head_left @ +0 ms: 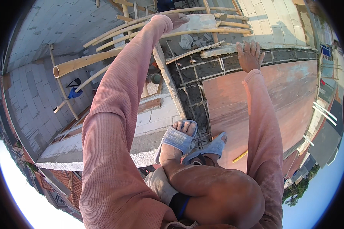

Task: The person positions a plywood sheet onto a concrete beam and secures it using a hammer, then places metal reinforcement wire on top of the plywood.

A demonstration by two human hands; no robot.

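My left hand (177, 20) reaches far forward, its fingers stretched to the right against a pale flat sheet (202, 23) lying among bamboo poles (233, 30). My right hand (250, 56) rests with fingers spread over a rough timber plank (223, 50) along the wall's far edge. It appears to touch the plank without closing round it. Below the plank, steel rebar (195, 72) runs through dark, wet-looking mortar. A reddish plywood board (256, 103) spreads under my right arm. My feet in grey-blue sandals (179, 136) stand at the near end of the rebar strip.
A narrow timber (168, 78) borders the rebar strip on the left, beside a drop to a lower room with pale block walls (30, 87). A thick bamboo pole (84, 63) juts out left. A yellow stick (240, 156) lies on the plywood; rooftops show beyond the edges.
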